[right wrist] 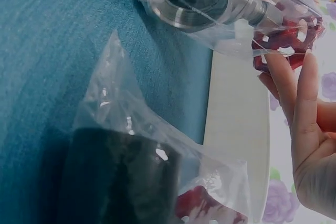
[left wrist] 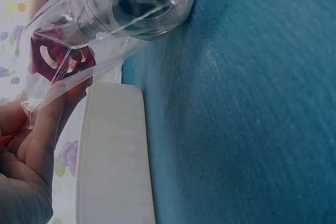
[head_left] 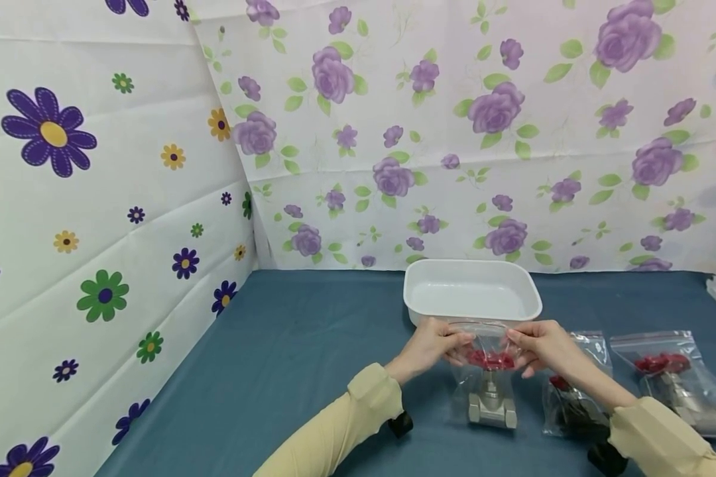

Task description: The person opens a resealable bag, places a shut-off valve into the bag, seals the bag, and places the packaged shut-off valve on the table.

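Observation:
A metal valve [head_left: 492, 409] with a red handwheel [head_left: 490, 360] stands inside a clear zip bag [head_left: 462, 387] in the head view. My left hand [head_left: 428, 346] pinches the bag's top edge at the left, thumb and fingers together. At the opposite end of that edge my right hand [head_left: 544, 346] pinches the plastic. In the left wrist view the valve's round metal opening [left wrist: 144, 3] shows through the film. The right wrist view shows fingers close to the red handwheel [right wrist: 289, 40]. Whether the bag's seal is closed I cannot tell.
Behind the hands is a white tray [head_left: 474, 317]. To the right lie a bagged black valve [head_left: 575, 412] with a red handle, partly under my right forearm, and another bagged metal valve [head_left: 689, 397]. Blue cloth [head_left: 244, 397] covers the table; flowered sheets hang behind and left.

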A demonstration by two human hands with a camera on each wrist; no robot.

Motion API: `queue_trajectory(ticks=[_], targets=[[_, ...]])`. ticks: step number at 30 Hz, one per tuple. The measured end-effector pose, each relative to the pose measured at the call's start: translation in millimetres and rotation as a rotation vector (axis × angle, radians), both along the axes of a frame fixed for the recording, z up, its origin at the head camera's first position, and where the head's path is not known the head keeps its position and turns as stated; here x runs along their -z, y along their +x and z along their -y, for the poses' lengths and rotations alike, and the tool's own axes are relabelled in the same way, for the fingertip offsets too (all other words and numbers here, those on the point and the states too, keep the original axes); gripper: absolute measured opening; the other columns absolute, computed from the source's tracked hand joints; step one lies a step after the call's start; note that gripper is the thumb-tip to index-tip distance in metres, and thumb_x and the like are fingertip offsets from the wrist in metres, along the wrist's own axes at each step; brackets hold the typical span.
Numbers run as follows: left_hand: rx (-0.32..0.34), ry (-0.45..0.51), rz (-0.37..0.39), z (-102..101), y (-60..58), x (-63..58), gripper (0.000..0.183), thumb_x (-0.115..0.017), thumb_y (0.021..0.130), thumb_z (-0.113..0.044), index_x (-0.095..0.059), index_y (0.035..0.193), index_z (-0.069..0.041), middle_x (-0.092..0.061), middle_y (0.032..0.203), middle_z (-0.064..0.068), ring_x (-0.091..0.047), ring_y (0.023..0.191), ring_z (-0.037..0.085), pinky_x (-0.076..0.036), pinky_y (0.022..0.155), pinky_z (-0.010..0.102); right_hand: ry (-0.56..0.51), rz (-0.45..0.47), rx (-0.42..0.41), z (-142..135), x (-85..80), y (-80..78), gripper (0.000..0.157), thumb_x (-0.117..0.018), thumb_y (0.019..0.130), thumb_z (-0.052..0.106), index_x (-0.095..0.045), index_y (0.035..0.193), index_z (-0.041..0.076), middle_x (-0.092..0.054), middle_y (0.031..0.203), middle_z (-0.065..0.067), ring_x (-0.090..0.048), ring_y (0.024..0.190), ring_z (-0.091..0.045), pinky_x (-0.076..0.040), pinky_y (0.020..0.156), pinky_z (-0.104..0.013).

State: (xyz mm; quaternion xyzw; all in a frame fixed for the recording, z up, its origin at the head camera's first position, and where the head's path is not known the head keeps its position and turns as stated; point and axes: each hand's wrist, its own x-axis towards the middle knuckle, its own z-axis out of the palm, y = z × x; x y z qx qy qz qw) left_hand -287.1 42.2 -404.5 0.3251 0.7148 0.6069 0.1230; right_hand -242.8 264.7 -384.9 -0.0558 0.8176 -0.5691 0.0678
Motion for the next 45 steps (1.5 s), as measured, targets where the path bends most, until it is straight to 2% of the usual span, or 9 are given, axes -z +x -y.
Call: queue_trajectory(ticks=[8, 14, 23, 32, 39, 45], targets=[[-0.004, -0.04, 0.033, -1, -1.4, 0.3, 0.025, -0.059, 0.089, -0.017, -0.069, 0.086, 0.006, -0.063, 0.064, 0.007, -0.063, 0.056, 0.018, -0.051, 0.053, 0.032, 0.015, 0.013, -0.011, 1, 4.7, -3.1, 0.03, -0.048, 0.096, 0.017, -0.06, 0.093, -0.011, -0.06, 0.07, -0.01, -0.061, 0.056, -0.023, -0.05, 0.05, -0.038], [-0.015, -0.072, 0.053, 0, -4.5, 2.9, 0.026, -0.059, 0.09, -0.018, -0.069, 0.086, 0.006, -0.064, 0.065, 0.008, -0.063, 0.057, 0.018, -0.051, 0.054, 0.033, 0.01, 0.05, -0.006, 1, 9.2, -7.7, 0.037, -0.051, 0.095, 0.023, -0.059, 0.098, -0.014, -0.062, 0.07, -0.011, -0.062, 0.059, -0.024, -0.051, 0.053, -0.037], [-0.002, -0.073, 0.089, 0, -7.5, 7.9, 0.025, -0.057, 0.09, -0.014, -0.067, 0.091, 0.009, -0.065, 0.068, 0.012, -0.064, 0.061, 0.021, -0.051, 0.056, 0.032, -0.077, 0.074, -0.099, -2, 17.8, -13.4, 0.036, -0.048, 0.095, 0.012, -0.047, 0.106, -0.023, -0.062, 0.075, -0.016, -0.064, 0.064, -0.027, -0.051, 0.054, -0.036], [-0.013, -0.108, 0.104, -1, -13.9, 13.0, 0.022, -0.057, 0.09, -0.013, -0.068, 0.091, 0.007, -0.064, 0.067, 0.009, -0.063, 0.059, 0.019, -0.051, 0.056, 0.031, -0.112, 0.145, -0.072, 0, 22.2, -14.8, 0.051, -0.053, 0.092, 0.011, -0.027, 0.118, -0.025, -0.061, 0.08, -0.016, -0.064, 0.069, -0.028, -0.052, 0.057, -0.036], [0.002, -0.153, 0.103, -4, -17.2, 18.6, 0.02, -0.059, 0.089, -0.01, -0.068, 0.083, 0.007, -0.063, 0.063, 0.009, -0.063, 0.057, 0.019, -0.051, 0.053, 0.03, -0.107, 0.186, -0.053, 2, 24.6, -14.2, 0.049, -0.054, 0.091, 0.007, -0.027, 0.116, -0.026, -0.062, 0.081, -0.017, -0.063, 0.068, -0.026, -0.051, 0.057, -0.036], [0.006, -0.17, 0.098, -4, -18.7, 22.4, 0.02, -0.058, 0.089, -0.01, -0.069, 0.083, 0.006, -0.063, 0.064, 0.009, -0.063, 0.057, 0.018, -0.051, 0.053, 0.029, -0.072, 0.188, -0.029, 4, 25.5, -13.4, 0.045, -0.054, 0.091, 0.006, -0.03, 0.114, -0.025, -0.062, 0.081, -0.019, -0.063, 0.068, -0.028, -0.051, 0.057, -0.037]])
